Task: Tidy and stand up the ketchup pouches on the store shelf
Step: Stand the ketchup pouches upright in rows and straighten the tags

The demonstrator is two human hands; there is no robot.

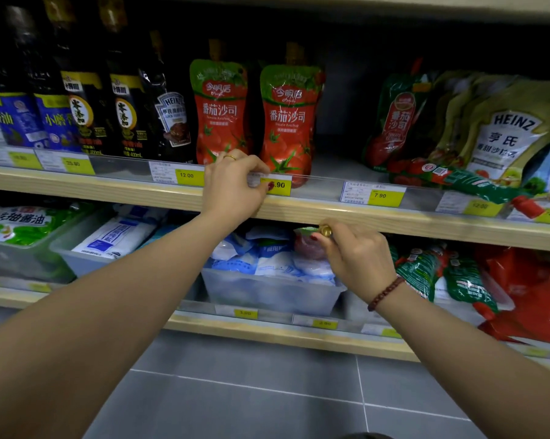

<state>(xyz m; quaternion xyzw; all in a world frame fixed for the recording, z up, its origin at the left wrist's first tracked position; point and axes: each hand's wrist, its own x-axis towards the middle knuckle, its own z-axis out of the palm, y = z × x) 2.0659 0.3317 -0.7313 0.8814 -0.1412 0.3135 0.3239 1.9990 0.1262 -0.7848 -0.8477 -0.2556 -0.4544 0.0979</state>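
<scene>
- The left grip [232, 191] is curling over the price rail [321, 186] at frame centre, fingers on top and thumb pressing the front, probably for steadying.
- The right grip [359, 261], lower right of centre, is pinching a capped pouch [305, 245] by its gold cap, likely because the stiff spout is giving control for lifting it onto the shelf [394, 221].
- Two standing pouches [221, 112] are sitting upright just above the left grip, while a toppled pouch [466, 182] is lying across the rail at right.

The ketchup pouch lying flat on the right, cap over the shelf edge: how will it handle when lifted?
The lying pouch probably sags: its film looks creased. Its glossy skin may slip, so the red cap seems the surest hold. Stood up, it may slump like the leaning pouches.
</scene>
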